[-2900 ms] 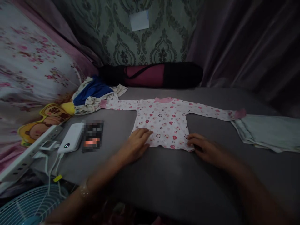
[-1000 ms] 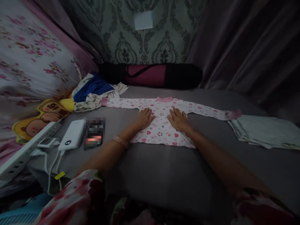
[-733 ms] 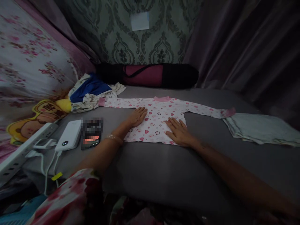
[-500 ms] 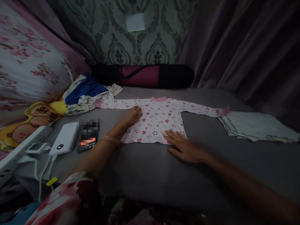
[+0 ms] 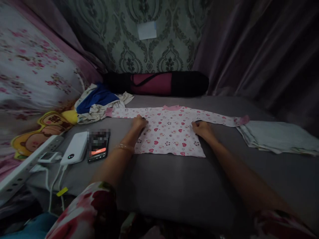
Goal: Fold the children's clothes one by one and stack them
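The shirt (image 5: 169, 134) lies spread on the grey sheet (image 5: 161, 186), collar (image 5: 172, 108) at twelve o'clock. At its nine o'clock edge your left hand (image 5: 138, 123) has curled fingers, tips hidden; whether they pinch it, I cannot tell. At three, your right hand (image 5: 202, 128) pinches the edge between thumb and fingers.

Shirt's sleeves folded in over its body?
No, both sleeves of the shirt lie stretched outward, one to each side.

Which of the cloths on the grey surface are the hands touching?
The pink-collared shirt, spread flat, left hand and right hand at its side edges; no hand touches the crumpled blue clothes or folded pale cloth.
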Demonstrator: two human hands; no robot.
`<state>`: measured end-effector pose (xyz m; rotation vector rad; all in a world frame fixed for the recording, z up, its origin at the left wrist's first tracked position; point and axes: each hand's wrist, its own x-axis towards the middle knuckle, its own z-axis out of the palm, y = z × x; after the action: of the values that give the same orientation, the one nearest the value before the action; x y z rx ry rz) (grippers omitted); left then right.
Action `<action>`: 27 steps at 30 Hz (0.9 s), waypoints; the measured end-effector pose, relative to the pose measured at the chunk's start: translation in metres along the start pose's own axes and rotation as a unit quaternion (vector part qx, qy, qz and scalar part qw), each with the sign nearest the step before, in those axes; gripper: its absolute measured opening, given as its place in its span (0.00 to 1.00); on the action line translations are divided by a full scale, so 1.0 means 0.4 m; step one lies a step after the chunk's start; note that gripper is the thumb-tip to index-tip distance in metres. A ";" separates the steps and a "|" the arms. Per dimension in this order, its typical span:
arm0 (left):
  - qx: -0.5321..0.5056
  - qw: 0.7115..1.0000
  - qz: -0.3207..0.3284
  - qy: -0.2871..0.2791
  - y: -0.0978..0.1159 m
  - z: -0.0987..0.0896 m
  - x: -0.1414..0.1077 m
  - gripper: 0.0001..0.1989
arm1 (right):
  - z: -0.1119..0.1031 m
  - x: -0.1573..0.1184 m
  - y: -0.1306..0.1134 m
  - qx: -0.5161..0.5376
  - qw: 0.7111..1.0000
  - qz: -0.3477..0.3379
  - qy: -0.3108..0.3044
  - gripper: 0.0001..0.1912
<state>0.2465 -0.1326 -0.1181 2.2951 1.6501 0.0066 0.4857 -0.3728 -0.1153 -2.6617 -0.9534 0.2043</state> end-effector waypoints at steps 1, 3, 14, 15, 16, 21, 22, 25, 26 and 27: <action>-0.008 1.000 -0.006 0.003 0.003 -0.001 0.002 0.22 | 0.001 -0.003 -0.009 -0.009 1.000 0.010 0.002 0.22; -0.024 0.999 -0.017 0.015 0.008 -0.003 0.003 0.20 | 0.002 -0.016 -0.027 -0.030 0.999 0.025 0.011 0.22; 0.040 0.989 0.063 0.131 0.059 0.014 -0.122 0.19 | 0.010 -0.088 -0.090 -0.093 0.994 -0.015 0.051 0.19; 0.052 0.989 0.073 0.121 0.057 0.016 -0.124 0.20 | 0.010 -0.091 -0.090 -0.097 0.994 -0.017 0.053 0.19; 0.062 0.989 0.083 0.108 0.053 0.018 -0.122 0.19 | 0.010 -0.092 -0.089 -0.101 0.993 -0.018 0.055 0.19; 0.090 0.988 0.090 0.084 0.011 0.021 -0.106 0.17 | 0.006 -0.085 -0.072 -0.115 0.992 0.003 0.057 0.18; 0.090 0.988 0.090 0.087 0.003 0.021 -0.105 0.16 | 0.005 -0.084 -0.067 -0.119 0.991 0.007 0.053 0.18; 0.097 0.986 0.103 0.092 -0.006 0.019 -0.111 0.16 | -0.002 -0.084 -0.059 -0.132 0.990 0.007 0.043 0.17; 0.106 0.983 0.112 0.100 -0.004 0.016 -0.112 0.16 | -0.004 -0.084 -0.060 -0.138 0.989 0.002 0.048 0.17; 0.118 0.979 0.123 0.115 0.002 0.014 -0.114 0.16 | -0.005 -0.082 -0.062 -0.146 0.987 -0.011 0.060 0.18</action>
<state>0.2332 -0.1763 -0.1150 2.7592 1.5292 0.1448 0.4460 -0.3761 -0.1042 -2.8837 -1.0423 -0.1092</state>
